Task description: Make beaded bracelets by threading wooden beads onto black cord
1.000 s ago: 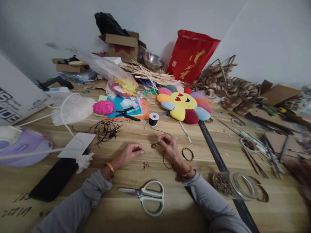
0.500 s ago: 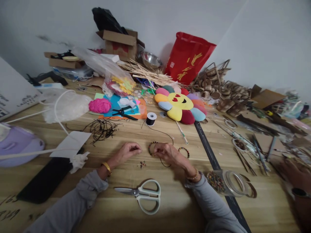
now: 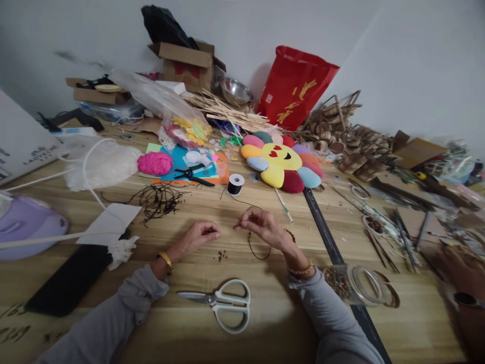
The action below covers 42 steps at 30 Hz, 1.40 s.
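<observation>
Pinching one cord [image 3: 261, 259] in right hand [image 3: 263, 226], one spool [image 3: 235, 186] beyond

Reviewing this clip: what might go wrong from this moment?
The small loose dark and reddish beads lie near the left hand; a brush might scatter them. A thin black cord runs from the white-ended spool towards the right hand; a tug could topple it. The clear jar of multicoloured beads lies beside the grey right sleeve; a nudge may roll it.
</observation>
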Each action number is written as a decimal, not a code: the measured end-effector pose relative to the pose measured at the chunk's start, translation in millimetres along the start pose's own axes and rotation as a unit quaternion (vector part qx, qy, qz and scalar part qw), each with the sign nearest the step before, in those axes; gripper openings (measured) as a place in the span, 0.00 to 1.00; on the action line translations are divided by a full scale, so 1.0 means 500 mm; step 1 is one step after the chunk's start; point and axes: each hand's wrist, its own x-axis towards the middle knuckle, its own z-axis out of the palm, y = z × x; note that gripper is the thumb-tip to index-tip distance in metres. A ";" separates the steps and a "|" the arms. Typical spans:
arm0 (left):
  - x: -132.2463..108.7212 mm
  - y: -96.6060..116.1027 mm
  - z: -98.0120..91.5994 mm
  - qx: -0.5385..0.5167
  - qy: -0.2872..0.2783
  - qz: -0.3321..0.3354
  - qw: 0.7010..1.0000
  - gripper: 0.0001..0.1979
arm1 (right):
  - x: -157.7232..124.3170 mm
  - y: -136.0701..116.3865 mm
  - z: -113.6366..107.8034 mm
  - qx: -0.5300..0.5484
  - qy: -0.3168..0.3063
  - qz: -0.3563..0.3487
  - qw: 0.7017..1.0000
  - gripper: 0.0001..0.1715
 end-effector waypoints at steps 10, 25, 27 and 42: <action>-0.002 0.007 -0.001 0.010 0.002 0.001 1.000 0.12 | 0.006 -0.032 -0.012 0.024 0.027 0.001 0.999 0.15; -0.001 0.006 -0.001 0.017 0.003 0.001 1.000 0.12 | -0.009 0.061 -0.039 -0.240 -0.078 0.058 0.966 0.05; -0.001 0.008 -0.001 0.020 0.006 0.002 1.000 0.11 | -0.009 0.066 -0.049 -0.265 -0.073 0.066 0.959 0.06; -0.004 0.012 -0.002 0.028 0.000 -0.003 1.000 0.12 | -0.006 0.059 -0.049 -0.312 -0.084 0.066 0.944 0.05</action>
